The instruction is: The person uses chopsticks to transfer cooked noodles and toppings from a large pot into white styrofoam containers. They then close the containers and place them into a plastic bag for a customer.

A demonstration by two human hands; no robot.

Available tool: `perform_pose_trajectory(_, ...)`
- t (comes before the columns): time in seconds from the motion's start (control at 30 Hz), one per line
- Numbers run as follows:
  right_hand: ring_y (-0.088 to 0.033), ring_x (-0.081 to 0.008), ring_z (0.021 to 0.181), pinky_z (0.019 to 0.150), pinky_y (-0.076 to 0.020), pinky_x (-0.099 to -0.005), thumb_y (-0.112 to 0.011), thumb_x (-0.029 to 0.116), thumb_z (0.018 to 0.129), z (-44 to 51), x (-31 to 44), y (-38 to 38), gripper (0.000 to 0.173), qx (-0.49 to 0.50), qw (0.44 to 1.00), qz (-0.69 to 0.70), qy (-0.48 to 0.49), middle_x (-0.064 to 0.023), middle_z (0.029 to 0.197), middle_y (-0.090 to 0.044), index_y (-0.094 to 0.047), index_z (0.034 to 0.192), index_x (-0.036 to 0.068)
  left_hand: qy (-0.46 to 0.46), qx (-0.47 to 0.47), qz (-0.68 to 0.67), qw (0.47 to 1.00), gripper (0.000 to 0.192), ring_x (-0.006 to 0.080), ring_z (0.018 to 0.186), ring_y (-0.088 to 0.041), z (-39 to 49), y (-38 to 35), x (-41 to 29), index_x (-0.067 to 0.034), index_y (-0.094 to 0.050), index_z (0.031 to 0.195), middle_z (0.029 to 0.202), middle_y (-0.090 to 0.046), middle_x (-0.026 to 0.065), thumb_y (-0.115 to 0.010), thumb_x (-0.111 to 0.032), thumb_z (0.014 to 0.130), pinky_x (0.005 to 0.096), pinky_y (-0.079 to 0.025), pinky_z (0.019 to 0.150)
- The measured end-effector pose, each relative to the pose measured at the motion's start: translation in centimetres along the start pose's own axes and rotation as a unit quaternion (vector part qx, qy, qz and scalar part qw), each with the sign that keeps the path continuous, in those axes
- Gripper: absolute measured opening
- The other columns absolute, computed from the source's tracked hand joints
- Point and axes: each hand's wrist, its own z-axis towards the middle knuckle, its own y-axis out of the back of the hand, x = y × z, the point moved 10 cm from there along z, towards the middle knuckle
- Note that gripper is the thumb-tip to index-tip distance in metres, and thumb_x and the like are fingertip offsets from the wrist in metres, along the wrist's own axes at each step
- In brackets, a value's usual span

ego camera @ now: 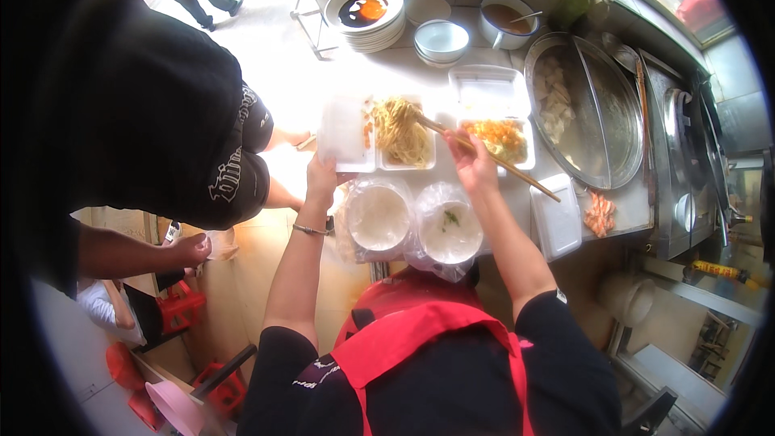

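Observation:
My left hand grips the near left edge of an open white foam takeaway box. Noodles fill the box's right half, and a few orange bits lie along its hinge. With my right hand I hold wooden chopsticks, whose tips are in a raised clump of the noodles. Right of it, a second open foam box contains diced orange food over something paler. Two bowls lined with clear plastic bags stand nearest me; the right bowl has green bits in it.
A divided round metal pot with pale pieces in liquid stands right. Behind are stacked plates, small bowls and a mug of brown sauce. A closed foam box lies at front right. A person in black stands left.

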Motion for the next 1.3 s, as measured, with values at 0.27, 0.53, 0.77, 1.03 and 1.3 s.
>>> perform_pose_trajectory(0.27, -0.061, -0.0287, 0.096, 0.086, -0.0525, -0.0332, -0.047, 0.017, 0.092, -5.7, 5.5, -10.7, 0.028, 0.155, 0.965, -0.198, 0.074, -0.0172, 0.099, -0.061, -0.056, 0.104, -0.007, -0.010, 0.018, -0.026, 0.999, 0.033, 0.0296, 0.088, -0.063, 0.3, -0.1, 0.1, 0.006, -0.041, 0.121, 0.108, -0.056, 0.0191, -0.033, -0.004, 0.091, 0.0364, -0.059, 0.068)
perform_pose_trajectory(0.53, -0.061, -0.0151, 0.071, 0.065, -0.0504, -0.0262, -0.056, 0.013, 0.088, -10.0, 6.7, -16.1, 0.018, 0.307, 0.619, -0.695, 0.199, -0.0092, 0.081, -0.064, -0.065, 0.096, 0.000, -0.002, 0.010, -0.016, 1.000, 0.034, 0.0323, 0.089, -0.062, 0.3, 0.2, 0.3, 0.008, -0.038, 0.122, 0.110, -0.053, 0.0215, -0.030, -0.001, 0.090, 0.0372, -0.060, 0.069)
perform_pose_trajectory(0.77, -0.063, -0.0212, 0.087, 0.075, -0.0528, -0.0283, -0.050, 0.013, 0.091, -3.0, 3.6, -7.3, 0.021, 0.184, 0.842, -0.490, 0.127, -0.0128, 0.093, -0.061, -0.060, 0.100, -0.004, 0.014, 0.000, -0.002, 1.000, 0.034, 0.0329, 0.087, -0.063, 0.2, -0.2, 0.4, 0.008, -0.037, 0.123, 0.109, -0.054, 0.0224, -0.031, -0.001, 0.091, 0.0370, -0.060, 0.069)
perform_pose_trajectory(1.03, -0.057, -0.0374, 0.100, 0.089, -0.0516, -0.0388, -0.048, 0.011, 0.091, 0.4, 0.0, 0.8, 0.025, 0.008, 1.000, -0.014, 0.001, -0.0187, 0.104, -0.055, -0.048, 0.106, -0.009, 0.008, 0.000, 0.013, 1.000, 0.032, 0.0349, 0.087, -0.063, 0.0, -0.1, 0.0, 0.009, -0.035, 0.124, 0.111, -0.054, 0.0232, -0.031, -0.003, 0.094, 0.0378, -0.060, 0.071)
perform_pose_trajectory(1.3, -0.058, -0.0341, 0.100, 0.089, -0.0517, -0.0339, -0.046, 0.013, 0.092, -2.9, 4.4, -6.4, 0.028, 0.060, 0.996, -0.060, 0.034, -0.0217, 0.106, -0.057, -0.051, 0.105, -0.010, 0.028, 0.005, 0.002, 1.000, 0.033, 0.0354, 0.090, -0.062, 0.6, 0.1, 0.7, 0.008, -0.035, 0.124, 0.112, -0.053, 0.0228, -0.032, -0.003, 0.094, 0.0386, -0.060, 0.072)
